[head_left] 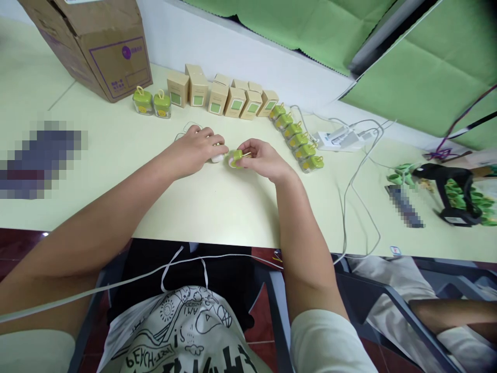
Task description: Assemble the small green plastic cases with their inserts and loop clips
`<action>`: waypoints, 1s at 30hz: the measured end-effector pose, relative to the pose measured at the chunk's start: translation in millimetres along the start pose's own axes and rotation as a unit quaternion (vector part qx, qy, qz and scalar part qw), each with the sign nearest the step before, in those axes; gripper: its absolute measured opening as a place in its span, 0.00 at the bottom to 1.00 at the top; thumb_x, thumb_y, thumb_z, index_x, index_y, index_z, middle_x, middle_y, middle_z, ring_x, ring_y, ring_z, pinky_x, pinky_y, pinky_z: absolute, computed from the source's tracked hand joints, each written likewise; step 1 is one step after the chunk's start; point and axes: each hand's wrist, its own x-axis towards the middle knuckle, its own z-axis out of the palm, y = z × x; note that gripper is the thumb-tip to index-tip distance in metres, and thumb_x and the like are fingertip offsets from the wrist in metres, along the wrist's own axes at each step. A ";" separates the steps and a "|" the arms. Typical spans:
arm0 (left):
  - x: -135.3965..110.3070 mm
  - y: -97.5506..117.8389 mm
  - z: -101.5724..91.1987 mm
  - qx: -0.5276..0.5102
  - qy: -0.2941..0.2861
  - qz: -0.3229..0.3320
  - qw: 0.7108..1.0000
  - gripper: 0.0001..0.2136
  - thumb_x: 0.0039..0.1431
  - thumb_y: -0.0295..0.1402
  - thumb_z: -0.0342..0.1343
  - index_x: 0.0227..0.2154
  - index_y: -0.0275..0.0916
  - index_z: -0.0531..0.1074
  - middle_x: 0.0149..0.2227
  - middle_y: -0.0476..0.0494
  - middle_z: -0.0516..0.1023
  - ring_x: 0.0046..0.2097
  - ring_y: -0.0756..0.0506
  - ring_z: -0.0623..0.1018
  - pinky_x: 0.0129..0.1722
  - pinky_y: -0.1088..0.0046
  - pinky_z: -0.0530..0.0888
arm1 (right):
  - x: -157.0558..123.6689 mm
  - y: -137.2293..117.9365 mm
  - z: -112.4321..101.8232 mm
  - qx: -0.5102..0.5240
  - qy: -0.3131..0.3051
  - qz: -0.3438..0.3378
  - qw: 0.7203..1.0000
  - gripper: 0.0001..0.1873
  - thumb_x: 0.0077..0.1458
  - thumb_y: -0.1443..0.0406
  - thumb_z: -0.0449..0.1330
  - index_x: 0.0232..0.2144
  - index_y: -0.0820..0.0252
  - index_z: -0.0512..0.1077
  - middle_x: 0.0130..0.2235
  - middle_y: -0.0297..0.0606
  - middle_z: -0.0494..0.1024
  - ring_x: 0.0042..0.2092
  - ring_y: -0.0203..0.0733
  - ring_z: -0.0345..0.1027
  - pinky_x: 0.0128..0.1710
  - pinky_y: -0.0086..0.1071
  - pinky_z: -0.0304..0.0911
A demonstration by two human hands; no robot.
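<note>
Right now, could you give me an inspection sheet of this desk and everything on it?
Surface: pale cream table, matte.
Job's things: small green capped piece in right hand; small white piece under left hand.
Clutter: row of tan cardboard boxes with green windows; line of green-lidded clear cases; large brown carton; black tool.
Grippers: both hands grip, close together.
Cables: white leads from white power strip.
Surroundings: green cloth; another person's arm.
</note>
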 end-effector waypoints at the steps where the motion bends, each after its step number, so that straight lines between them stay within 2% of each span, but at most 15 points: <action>1: -0.8 0.5 -2.8 0.006 -0.003 -0.006 1.000 0.26 0.78 0.22 0.51 0.66 0.49 0.87 0.69 0.33 0.87 0.71 0.26 0.81 0.73 0.37 0.70 | 0.6 0.9 -0.1 0.005 0.000 -0.007 1.000 0.24 0.38 0.65 0.82 0.39 0.52 0.81 0.41 0.32 0.85 0.41 0.42 0.76 0.47 0.41 0.76; 4: -3.1 3.8 -10.1 0.030 -0.020 -0.024 0.999 0.24 0.82 0.27 0.50 0.69 0.46 0.83 0.67 0.31 0.86 0.70 0.28 0.81 0.73 0.40 0.70 | 2.4 3.0 -2.1 0.025 -0.021 -0.024 0.999 0.27 0.38 0.63 0.82 0.43 0.52 0.82 0.44 0.33 0.86 0.43 0.44 0.77 0.49 0.42 0.77; 8: -6.3 10.1 -16.5 0.022 -0.040 -0.055 0.997 0.22 0.82 0.33 0.54 0.72 0.43 0.80 0.64 0.30 0.86 0.70 0.26 0.81 0.72 0.43 0.72 | 4.1 4.7 -2.8 0.047 -0.048 -0.072 0.995 0.28 0.39 0.61 0.80 0.46 0.51 0.83 0.47 0.34 0.87 0.46 0.46 0.79 0.51 0.42 0.77; 15: -9.3 20.6 -25.3 -0.002 -0.034 -0.086 0.996 0.20 0.80 0.41 0.57 0.66 0.40 0.81 0.59 0.30 0.88 0.67 0.25 0.83 0.69 0.46 0.74 | 4.2 5.0 1.6 0.068 -0.045 -0.114 0.990 0.28 0.38 0.63 0.77 0.45 0.50 0.79 0.47 0.32 0.85 0.46 0.44 0.78 0.45 0.37 0.73; 19: -8.7 23.8 -26.6 -0.001 -0.034 -0.095 0.995 0.19 0.79 0.42 0.57 0.62 0.39 0.82 0.57 0.31 0.89 0.65 0.25 0.84 0.69 0.45 0.74 | 6.1 7.0 5.1 0.075 -0.042 -0.114 0.990 0.28 0.36 0.64 0.75 0.44 0.50 0.77 0.46 0.32 0.83 0.46 0.43 0.76 0.44 0.37 0.72; 30: -8.9 26.2 -27.4 0.026 -0.047 -0.122 0.991 0.18 0.81 0.41 0.56 0.61 0.39 0.82 0.58 0.30 0.89 0.68 0.25 0.84 0.69 0.46 0.73 | 12.3 15.8 5.7 0.053 -0.032 -0.112 0.992 0.29 0.35 0.64 0.71 0.44 0.49 0.74 0.42 0.31 0.79 0.42 0.42 0.70 0.41 0.36 0.67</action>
